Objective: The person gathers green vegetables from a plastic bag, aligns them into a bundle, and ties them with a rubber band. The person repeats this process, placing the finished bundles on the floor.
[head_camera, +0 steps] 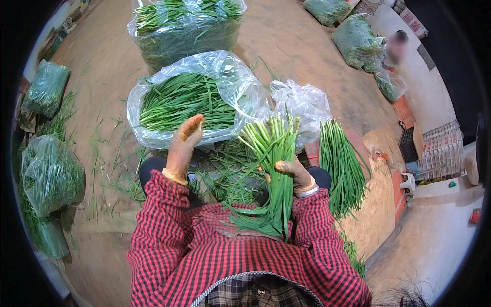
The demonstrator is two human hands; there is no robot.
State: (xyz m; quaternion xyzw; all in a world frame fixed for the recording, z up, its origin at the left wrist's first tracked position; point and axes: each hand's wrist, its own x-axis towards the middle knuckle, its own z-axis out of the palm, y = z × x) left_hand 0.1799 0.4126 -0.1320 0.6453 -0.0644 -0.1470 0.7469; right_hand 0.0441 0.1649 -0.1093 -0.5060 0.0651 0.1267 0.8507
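Note:
My right hand (295, 172) is closed around a bunch of garlic chives (276, 153), the pale cut stems pointing away from me and the green leaves hanging over my lap. My left hand (186, 134) is raised with nothing in it, fingers together and slightly bent, near the rim of an open clear plastic bag (245, 90). Inside that bag lie many green chives (188, 101). To the right of my right hand rests another bunch of chives (341, 165), stems away from me.
Behind the open bag stands a large filled bag (188, 42). A crumpled plastic bag (303, 99) lies beside it. Loose leaves (230, 176) litter the floor between my knees. Filled bags (53, 172) line the left side, others (355, 40) the far right. A person's head (397, 48) shows there.

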